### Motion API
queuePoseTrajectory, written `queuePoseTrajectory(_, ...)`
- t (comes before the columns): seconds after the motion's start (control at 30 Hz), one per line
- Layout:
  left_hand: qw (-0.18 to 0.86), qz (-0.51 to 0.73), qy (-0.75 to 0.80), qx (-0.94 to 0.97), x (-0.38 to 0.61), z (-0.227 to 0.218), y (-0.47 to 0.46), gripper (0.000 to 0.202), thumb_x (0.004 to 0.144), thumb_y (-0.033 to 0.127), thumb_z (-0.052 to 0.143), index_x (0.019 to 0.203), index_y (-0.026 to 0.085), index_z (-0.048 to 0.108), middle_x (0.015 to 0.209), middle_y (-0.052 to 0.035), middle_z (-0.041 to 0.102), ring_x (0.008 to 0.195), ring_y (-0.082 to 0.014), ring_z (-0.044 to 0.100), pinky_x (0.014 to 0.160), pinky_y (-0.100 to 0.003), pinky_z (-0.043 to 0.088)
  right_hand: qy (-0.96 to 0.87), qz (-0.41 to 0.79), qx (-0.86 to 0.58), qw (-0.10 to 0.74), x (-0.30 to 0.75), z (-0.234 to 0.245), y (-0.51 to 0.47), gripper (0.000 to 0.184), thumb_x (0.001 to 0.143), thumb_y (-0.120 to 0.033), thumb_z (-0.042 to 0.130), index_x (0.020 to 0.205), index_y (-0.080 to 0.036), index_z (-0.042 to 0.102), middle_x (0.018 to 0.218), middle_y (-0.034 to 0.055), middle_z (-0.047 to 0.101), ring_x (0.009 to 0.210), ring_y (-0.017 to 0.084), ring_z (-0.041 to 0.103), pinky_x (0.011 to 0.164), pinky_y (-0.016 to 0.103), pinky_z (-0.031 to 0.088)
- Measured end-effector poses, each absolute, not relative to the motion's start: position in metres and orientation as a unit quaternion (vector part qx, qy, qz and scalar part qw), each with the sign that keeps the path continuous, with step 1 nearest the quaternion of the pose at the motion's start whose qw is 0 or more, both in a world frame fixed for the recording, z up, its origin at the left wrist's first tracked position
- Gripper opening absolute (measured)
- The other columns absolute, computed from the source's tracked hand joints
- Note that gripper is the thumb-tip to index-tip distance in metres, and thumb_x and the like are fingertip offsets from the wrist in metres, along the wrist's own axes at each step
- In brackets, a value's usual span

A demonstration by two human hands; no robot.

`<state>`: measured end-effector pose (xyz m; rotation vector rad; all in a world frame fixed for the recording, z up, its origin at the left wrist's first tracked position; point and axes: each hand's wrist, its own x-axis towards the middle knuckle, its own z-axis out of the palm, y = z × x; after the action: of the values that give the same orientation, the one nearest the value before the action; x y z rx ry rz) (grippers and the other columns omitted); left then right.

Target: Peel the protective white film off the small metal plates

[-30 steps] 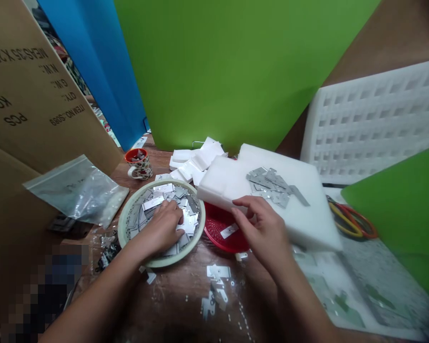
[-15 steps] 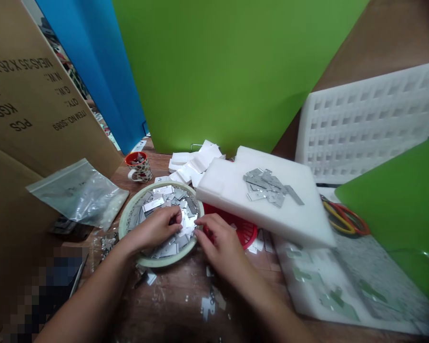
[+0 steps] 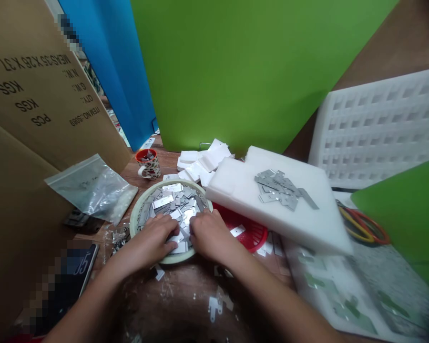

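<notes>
From the head view I have my left hand (image 3: 156,236) over the near part of a round, pale green plastic basket (image 3: 133,220) filled with flat, rectangular silver metal plates (image 3: 163,201), its fingers curled with only a narrow gap to the thumb. My right hand (image 3: 211,233) lies over the basket's right rim, fingers bent down among the plates just beside the left; I cannot tell whether either hand grips one. Right of that basket, a red, perforated plastic basket (image 3: 260,236) sits on the brown wooden surface (image 3: 180,297), a single silver strip (image 3: 238,230) inside. A thick white foam block (image 3: 232,178) partly hides it and carries a loose pile of grey metal pieces (image 3: 280,188). Beyond the pale basket stands a white patterned mug (image 3: 151,169) with a red-orange inside.
</notes>
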<state>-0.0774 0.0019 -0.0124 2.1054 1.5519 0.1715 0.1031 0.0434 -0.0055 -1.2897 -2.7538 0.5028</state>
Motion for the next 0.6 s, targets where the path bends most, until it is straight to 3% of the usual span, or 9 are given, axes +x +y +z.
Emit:
queuePoseTrajectory(0.13, 0.237, 0.055, 0.613, 0.751, -0.072, -0.012, -0.002, 0.014, 0.076, 0.026, 0.060, 0.088, 0.020, 0.056, 0.092, -0.0053, 0.060, 0.094, -0.0271, 0.049, 0.080, -0.037, 0.035, -0.866, 0.200, -0.455, 0.052, 0.115, -0.001, 0.044, 0.015, 0.084, -0.020, 0.050, 0.081, -0.017, 0.065, 0.078, 0.0073, 0.070, 0.072, 0.020, 0.061, 0.066, 0.030, 0.039)
queuePoseTrajectory(0.33, 0.239, 0.038, 0.622, 0.745, -0.068, -0.018, 0.001, 0.012, 0.075, 0.028, 0.059, 0.081, 0.019, 0.055, 0.088, -0.0058, 0.061, 0.091, -0.0281, 0.049, 0.080, -0.039, 0.033, -0.632, 0.493, -0.511, 0.309, 0.146, 0.001, 0.038, 0.010, 0.080, -0.028, 0.061, 0.080, -0.017, 0.062, 0.072, 0.0001, 0.063, 0.064, 0.013, 0.057, 0.059, 0.024, 0.043)
queuePoseTrajectory(0.43, 0.257, 0.036, 0.619, 0.742, -0.068, -0.018, 0.004, 0.011, 0.074, 0.028, 0.058, 0.079, 0.019, 0.054, 0.085, -0.0052, 0.060, 0.088, -0.0268, 0.050, 0.077, -0.037, 0.033, -0.498, 0.605, -0.508, 0.357, 0.155, 0.001, 0.030, 0.021, 0.076, -0.034, 0.068, 0.087, -0.017, 0.062, 0.064, -0.0040, 0.059, 0.051, 0.009, 0.050, 0.047, 0.021, 0.038)
queuePoseTrajectory(0.6, 0.296, 0.048, 0.613, 0.730, -0.067, -0.015, 0.006, 0.012, 0.077, 0.029, 0.053, 0.070, 0.020, 0.048, 0.076, -0.0025, 0.059, 0.077, -0.0222, 0.052, 0.070, -0.032, 0.034, -0.431, 0.632, -0.493, 0.415, 0.164, 0.003, 0.021, 0.027, 0.069, -0.035, 0.075, 0.085, -0.016, 0.064, 0.061, -0.0048, 0.059, 0.047, 0.007, 0.050, 0.044, 0.019, 0.039)
